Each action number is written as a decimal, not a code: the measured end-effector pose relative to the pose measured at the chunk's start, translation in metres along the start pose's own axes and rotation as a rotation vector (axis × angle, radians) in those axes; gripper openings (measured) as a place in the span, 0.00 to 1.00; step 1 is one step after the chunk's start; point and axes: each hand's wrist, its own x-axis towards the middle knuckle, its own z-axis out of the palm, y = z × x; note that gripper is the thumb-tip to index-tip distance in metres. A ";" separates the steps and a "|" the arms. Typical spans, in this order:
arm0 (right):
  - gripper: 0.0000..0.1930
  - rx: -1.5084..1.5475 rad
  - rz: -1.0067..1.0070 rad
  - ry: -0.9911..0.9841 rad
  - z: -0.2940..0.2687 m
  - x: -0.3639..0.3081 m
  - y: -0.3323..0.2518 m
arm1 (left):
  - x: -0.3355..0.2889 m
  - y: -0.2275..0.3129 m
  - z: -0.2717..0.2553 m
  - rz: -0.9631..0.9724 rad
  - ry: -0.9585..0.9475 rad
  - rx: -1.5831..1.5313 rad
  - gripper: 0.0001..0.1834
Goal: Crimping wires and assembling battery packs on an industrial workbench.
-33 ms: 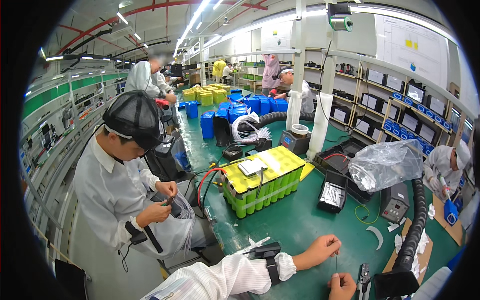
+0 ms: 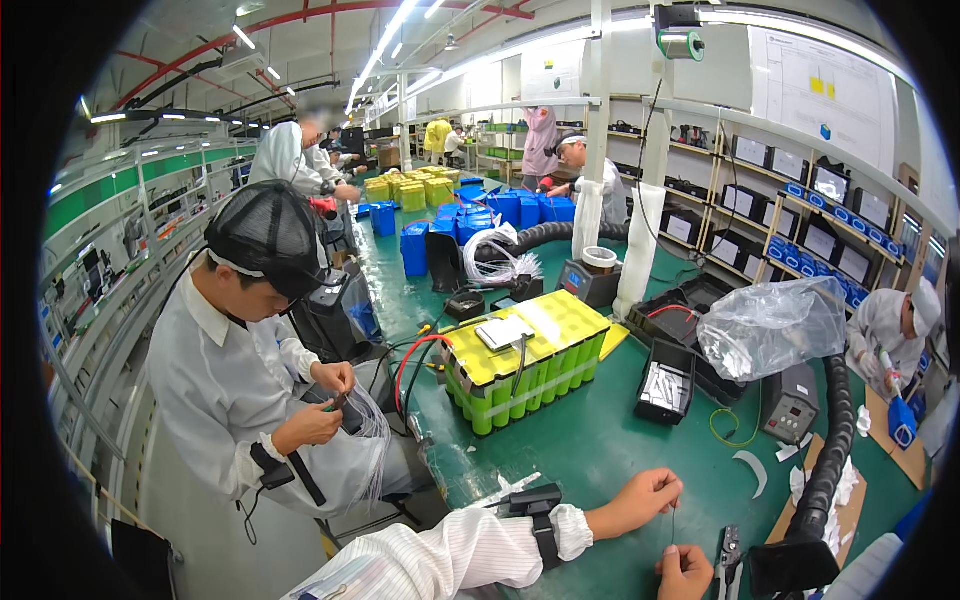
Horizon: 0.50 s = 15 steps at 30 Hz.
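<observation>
Over the near edge of the green bench, my left hand [image 2: 640, 503] is closed in a pinch, thumb against fingertips, on a thin dark wire [image 2: 674, 525]. The wire hangs down toward my right hand [image 2: 685, 573], whose thumb and forefinger close around its lower end; the rest of that hand is cut off by the bottom of the view. Just right of it lie wire-stripper pliers [image 2: 730, 560]. Farther off stands a battery pack [image 2: 520, 395] of green cells with a yellow top, red and black leads coming from its left end.
A black tray [image 2: 665, 383] of small metal strips stands right of the pack, near a clear plastic bag [image 2: 775, 330] and a grey control box [image 2: 790, 405]. A ribbed black hose [image 2: 828, 460] runs down the right. At left a seated co-worker [image 2: 230, 370] handles a bundle of white wires [image 2: 372, 440].
</observation>
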 end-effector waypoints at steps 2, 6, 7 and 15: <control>0.10 -0.015 0.002 0.005 0.000 0.000 -0.002 | 0.000 -0.001 0.001 -0.005 0.003 -0.021 0.11; 0.11 -0.012 0.020 0.003 -0.001 0.001 -0.006 | 0.002 -0.003 0.000 0.010 0.000 0.011 0.11; 0.11 -0.011 0.018 0.002 -0.001 0.000 -0.008 | 0.002 -0.003 -0.001 0.005 -0.002 0.030 0.10; 0.11 0.018 0.024 0.002 -0.001 -0.001 -0.005 | 0.001 -0.001 0.002 0.002 -0.001 0.005 0.11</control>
